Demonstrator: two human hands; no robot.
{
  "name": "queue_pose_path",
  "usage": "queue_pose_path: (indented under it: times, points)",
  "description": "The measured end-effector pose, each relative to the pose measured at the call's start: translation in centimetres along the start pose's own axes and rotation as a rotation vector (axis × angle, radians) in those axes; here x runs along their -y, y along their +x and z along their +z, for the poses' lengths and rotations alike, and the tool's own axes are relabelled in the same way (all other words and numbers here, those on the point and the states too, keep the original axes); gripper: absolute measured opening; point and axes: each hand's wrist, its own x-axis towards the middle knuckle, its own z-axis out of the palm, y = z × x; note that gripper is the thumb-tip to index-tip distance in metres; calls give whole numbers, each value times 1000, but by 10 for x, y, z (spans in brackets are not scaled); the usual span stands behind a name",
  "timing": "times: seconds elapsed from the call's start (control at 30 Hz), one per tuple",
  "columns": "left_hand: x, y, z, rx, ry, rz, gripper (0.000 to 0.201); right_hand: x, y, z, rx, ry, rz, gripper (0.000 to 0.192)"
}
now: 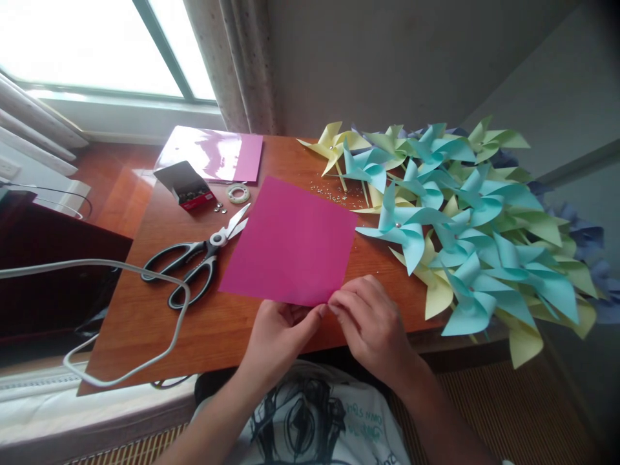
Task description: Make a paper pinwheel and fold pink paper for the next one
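Against both hands (283, 332) (371, 316), magenta paper (294, 244)

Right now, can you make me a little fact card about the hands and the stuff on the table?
Left hand: holding the pink sheet by its near edge, close to the corner
Right hand: pinching that near corner
Scissors: blades open, left of the sheet
Red box: lid up, small silvery pieces beside it
Pinwheels: a big bunch on the right; blue, yellow, green, purple
Cable: white, looping over the table's left side
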Motion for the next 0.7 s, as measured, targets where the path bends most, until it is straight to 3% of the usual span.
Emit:
queue_pose_path:
  times: [0.2, 0.33, 0.5, 0.7]
  points:
    - [-4, -1, 0, -36, 56, -47, 11, 3, 0, 5, -74, 97, 39, 13]
    - [-7, -1, -1, -68, 67, -74, 15, 5, -4, 8, -160, 207, 181, 12]
    - [-6, -1, -1, -49, 23, -89, 20, 4, -7, 11, -35, 478, 442, 8]
    - [-3, -1, -1, -47, 2, -92, 17, 2, -10, 18, -23, 645, 525, 9]
